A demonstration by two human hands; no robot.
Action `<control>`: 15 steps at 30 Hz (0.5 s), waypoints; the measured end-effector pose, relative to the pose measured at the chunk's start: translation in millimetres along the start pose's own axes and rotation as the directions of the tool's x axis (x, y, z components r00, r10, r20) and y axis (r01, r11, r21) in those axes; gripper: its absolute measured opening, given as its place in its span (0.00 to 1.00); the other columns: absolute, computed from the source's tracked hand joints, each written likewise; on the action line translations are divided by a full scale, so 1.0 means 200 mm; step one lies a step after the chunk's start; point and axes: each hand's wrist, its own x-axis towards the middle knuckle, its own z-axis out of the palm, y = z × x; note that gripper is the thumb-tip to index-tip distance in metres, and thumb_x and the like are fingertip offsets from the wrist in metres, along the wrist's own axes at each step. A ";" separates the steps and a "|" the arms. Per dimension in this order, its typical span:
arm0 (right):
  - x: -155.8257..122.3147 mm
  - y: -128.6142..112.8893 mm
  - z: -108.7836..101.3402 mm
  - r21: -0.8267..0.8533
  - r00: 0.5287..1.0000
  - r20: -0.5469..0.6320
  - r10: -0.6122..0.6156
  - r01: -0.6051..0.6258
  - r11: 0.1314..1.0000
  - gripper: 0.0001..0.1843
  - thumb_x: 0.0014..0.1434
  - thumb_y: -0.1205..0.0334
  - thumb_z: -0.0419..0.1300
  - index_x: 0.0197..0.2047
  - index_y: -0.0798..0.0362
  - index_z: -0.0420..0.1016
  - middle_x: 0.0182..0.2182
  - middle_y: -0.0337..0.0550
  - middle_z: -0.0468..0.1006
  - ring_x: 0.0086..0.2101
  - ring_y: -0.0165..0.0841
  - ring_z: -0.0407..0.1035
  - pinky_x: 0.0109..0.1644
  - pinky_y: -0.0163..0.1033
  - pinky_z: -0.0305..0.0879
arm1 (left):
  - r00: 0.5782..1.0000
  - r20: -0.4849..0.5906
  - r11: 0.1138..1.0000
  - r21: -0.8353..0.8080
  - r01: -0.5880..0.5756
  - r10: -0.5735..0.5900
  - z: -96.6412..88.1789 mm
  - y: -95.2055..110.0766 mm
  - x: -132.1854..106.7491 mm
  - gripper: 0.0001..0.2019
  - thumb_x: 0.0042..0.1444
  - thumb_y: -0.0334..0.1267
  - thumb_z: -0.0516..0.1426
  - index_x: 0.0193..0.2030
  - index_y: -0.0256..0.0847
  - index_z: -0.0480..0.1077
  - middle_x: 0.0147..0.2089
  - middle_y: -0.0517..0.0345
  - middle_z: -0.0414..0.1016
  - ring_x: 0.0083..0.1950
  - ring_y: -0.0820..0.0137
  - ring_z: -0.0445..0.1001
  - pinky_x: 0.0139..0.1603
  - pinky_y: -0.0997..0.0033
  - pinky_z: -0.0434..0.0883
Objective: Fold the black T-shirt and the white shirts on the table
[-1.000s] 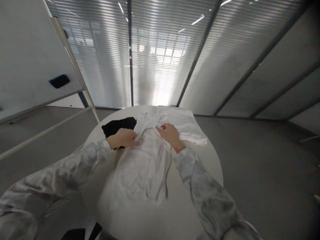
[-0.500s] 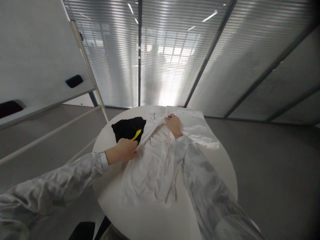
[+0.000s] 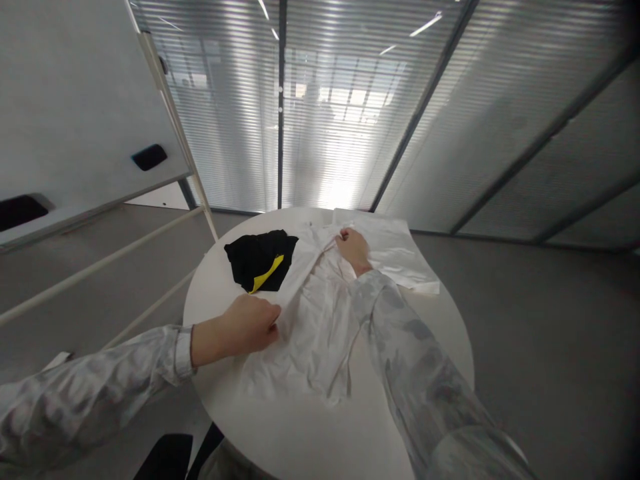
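Observation:
A wrinkled white garment is spread over the round white table. My left hand is closed on its left edge, low on that side. Farther up, my right hand pinches the cloth near the far end. Between both hands the edge is drawn into a slanting fold. Beside it on the left lies a crumpled black cloth with a yellow strip; neither hand touches it. The right part of the white fabric lies flat beyond my right hand.
At the left stands a whiteboard on a pale metal frame, with a black eraser-like piece on it. Glass partitions with blinds rise behind the table. A dark chair part shows at the lower left.
My left hand has moved nearer to me and away from the black cloth, drawing the white edge along. More of the yellow strip shows. My right hand has barely shifted.

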 end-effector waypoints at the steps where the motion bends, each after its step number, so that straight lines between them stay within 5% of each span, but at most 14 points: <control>1: 0.01 0.00 0.00 0.008 1.000 -0.004 0.004 -0.004 1.000 0.13 0.69 0.56 0.61 0.52 0.50 0.83 0.47 0.49 0.88 0.48 0.43 0.79 0.55 0.43 0.70 | 0.999 -0.036 1.000 -0.031 -0.006 0.005 -0.02 0.02 -0.02 0.11 0.67 0.43 0.56 0.40 0.42 0.77 0.37 0.46 0.84 0.37 0.54 0.84 0.38 0.59 0.74; 6: 0.03 -0.02 -0.02 0.045 0.999 -0.032 0.012 -0.010 0.999 0.14 0.71 0.56 0.60 0.54 0.51 0.81 0.48 0.50 0.87 0.49 0.43 0.79 0.56 0.43 0.70 | 0.979 -0.173 0.957 -0.250 -0.148 0.106 -0.08 0.14 -0.05 0.16 0.76 0.51 0.52 0.45 0.45 0.74 0.38 0.53 0.84 0.36 0.60 0.83 0.36 0.64 0.69; 12: -0.10 -0.07 -0.07 -0.004 0.986 -0.079 -0.147 0.147 0.989 0.22 0.66 0.58 0.64 0.60 0.54 0.76 0.58 0.57 0.81 0.56 0.49 0.74 0.64 0.49 0.67 | 0.952 -0.006 0.831 -0.486 -0.269 0.305 -0.03 0.17 -0.03 0.12 0.69 0.49 0.62 0.53 0.47 0.74 0.42 0.57 0.85 0.38 0.64 0.83 0.38 0.68 0.70; 15: -0.28 -0.08 -0.12 0.026 0.942 -0.089 -0.324 0.327 0.945 0.19 0.67 0.59 0.63 0.60 0.53 0.76 0.58 0.56 0.80 0.58 0.49 0.72 0.66 0.51 0.66 | 0.961 0.004 0.858 -0.452 -0.245 0.276 -0.01 0.10 -0.05 0.19 0.62 0.58 0.67 0.49 0.47 0.74 0.43 0.57 0.85 0.38 0.62 0.82 0.37 0.67 0.69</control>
